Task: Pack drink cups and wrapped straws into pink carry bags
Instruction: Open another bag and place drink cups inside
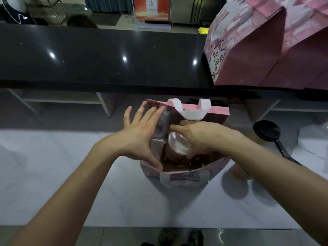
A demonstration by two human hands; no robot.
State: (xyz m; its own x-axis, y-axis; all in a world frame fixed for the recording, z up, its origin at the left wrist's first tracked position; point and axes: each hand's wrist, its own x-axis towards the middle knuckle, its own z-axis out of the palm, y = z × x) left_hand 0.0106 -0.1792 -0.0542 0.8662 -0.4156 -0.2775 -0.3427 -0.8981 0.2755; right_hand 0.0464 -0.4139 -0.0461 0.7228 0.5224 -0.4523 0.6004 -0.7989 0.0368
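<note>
Standing on a white work surface (pixel 53 166), an open pink carry bag (pixel 186 176) with a cartoon face printed on its near wall occupies the centre of the view; its white handle (pixel 192 113) folds over the far rim. Behind it runs a raised black counter (pixel 106 55), glossy and speckled. On the right end of that counter stand larger pink bags (pixel 266 50) printed with a cartoon cat, their tops folded shut. The left hand (pixel 142 134) lies flat against the left wall of the open bag, fingers straight and spread, thumb hooked over the near rim, holding the mouth wide. The right hand (pixel 197 137) reaches down into the bag, its fingers curled round a drink cup (pixel 177 146) with a clear lid and brownish contents, gripped from above and tilted toward the camera inside the bag's mouth. Dark shapes lie on the bag floor beneath the cup; what they are cannot be told. To the right of the bag, on the white surface, stands a second cup with a black lid (pixel 266 130), partly hidden by the right forearm. Shoe tips (pixel 181 237) show at the bottom edge.
</note>
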